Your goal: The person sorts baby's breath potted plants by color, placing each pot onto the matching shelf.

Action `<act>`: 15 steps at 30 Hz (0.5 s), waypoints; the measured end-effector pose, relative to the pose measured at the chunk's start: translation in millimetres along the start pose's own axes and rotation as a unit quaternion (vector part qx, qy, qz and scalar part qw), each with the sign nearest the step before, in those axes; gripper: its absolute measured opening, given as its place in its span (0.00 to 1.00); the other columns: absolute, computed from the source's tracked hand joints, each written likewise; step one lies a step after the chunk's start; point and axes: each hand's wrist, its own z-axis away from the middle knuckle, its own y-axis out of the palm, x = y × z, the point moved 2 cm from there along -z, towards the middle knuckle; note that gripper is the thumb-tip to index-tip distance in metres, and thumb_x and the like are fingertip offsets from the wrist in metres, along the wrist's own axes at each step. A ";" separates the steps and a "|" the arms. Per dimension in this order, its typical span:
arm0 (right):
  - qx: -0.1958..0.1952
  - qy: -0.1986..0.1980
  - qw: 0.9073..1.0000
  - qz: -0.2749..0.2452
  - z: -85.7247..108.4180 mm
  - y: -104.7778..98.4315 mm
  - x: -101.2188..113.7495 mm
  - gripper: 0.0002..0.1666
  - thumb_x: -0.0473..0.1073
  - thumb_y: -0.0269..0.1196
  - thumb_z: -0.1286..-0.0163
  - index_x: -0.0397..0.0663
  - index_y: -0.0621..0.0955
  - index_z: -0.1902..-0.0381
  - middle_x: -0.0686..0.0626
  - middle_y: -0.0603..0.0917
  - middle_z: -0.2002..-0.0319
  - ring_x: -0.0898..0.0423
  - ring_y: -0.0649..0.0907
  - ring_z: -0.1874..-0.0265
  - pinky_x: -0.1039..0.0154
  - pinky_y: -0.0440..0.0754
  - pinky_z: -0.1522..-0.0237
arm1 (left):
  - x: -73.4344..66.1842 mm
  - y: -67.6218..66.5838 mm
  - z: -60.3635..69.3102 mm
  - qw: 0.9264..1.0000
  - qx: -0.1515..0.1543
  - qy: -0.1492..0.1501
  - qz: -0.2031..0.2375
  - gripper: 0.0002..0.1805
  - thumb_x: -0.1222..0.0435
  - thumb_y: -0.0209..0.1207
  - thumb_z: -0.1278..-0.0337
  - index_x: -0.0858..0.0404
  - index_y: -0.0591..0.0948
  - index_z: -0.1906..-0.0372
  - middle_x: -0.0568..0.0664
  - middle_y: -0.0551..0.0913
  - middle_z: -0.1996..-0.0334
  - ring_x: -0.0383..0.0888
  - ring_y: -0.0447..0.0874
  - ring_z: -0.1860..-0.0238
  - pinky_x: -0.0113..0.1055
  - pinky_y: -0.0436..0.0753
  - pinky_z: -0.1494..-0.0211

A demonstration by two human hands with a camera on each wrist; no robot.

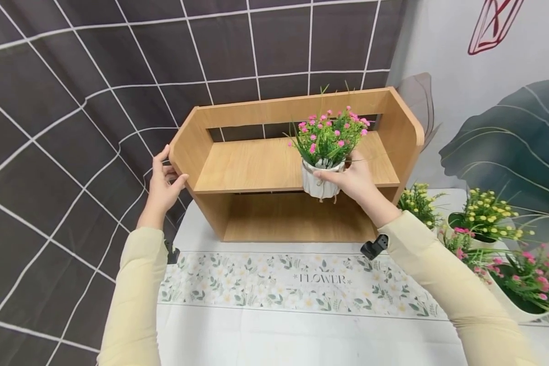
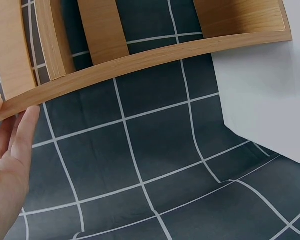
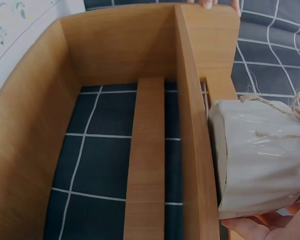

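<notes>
My right hand [image 1: 359, 180] grips a white pot [image 1: 319, 183] with twine round it and pink-flowered greenery [image 1: 331, 134]. In the head view the pot overlaps the front edge of the shelf unit's upper board [image 1: 251, 168]. The right wrist view shows the pot [image 3: 262, 157] close beside that board [image 3: 195, 145]; contact cannot be told. My left hand [image 1: 162, 185] holds the left side panel of the wooden shelf unit [image 1: 189, 147]. In the left wrist view, the thumb and fingers of my left hand [image 2: 10, 165] lie on opposite sides of the panel edge [image 2: 90, 75].
Several potted plants with yellow flowers [image 1: 489, 213] and pink flowers [image 1: 537, 279] stand at the right. A floral runner [image 1: 256, 279] marked FLOWER lies on the white table [image 1: 302, 338] before the shelf. Dark grid-patterned cloth [image 1: 36, 168] hangs behind and at the left.
</notes>
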 end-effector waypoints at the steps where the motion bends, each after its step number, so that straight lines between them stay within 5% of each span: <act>1: 0.001 -0.001 1.000 0.001 -1.1 2.0 -0.2 0.43 0.34 0.73 0.51 0.40 0.69 0.36 0.41 0.76 0.41 0.58 0.73 0.48 0.68 0.69 0.49 | 0.4 -0.6 0.6 1.000 -0.001 0.000 0.001 0.41 0.75 0.54 0.39 0.52 0.49 0.27 0.71 0.71 0.47 0.61 0.74 0.48 0.11 0.73 0.64; 9: 0.012 0.020 0.999 0.025 -8.4 9.9 -3.4 0.47 0.39 0.73 0.49 0.40 0.64 0.33 0.39 0.71 0.37 0.47 0.68 0.38 0.51 0.64 0.35 | 0.3 -0.9 1.1 1.000 0.003 -0.004 0.006 0.41 0.75 0.54 0.39 0.52 0.49 0.26 0.70 0.71 0.46 0.60 0.74 0.48 0.11 0.73 0.64; 15: 0.015 0.035 0.999 0.025 -16.7 16.8 -6.7 0.49 0.42 0.73 0.48 0.43 0.63 0.32 0.40 0.69 0.35 0.48 0.67 0.35 0.52 0.63 0.32 | 1.2 -0.1 0.3 1.000 0.001 -0.006 0.006 0.41 0.74 0.55 0.39 0.51 0.49 0.26 0.70 0.71 0.46 0.61 0.74 0.47 0.12 0.72 0.65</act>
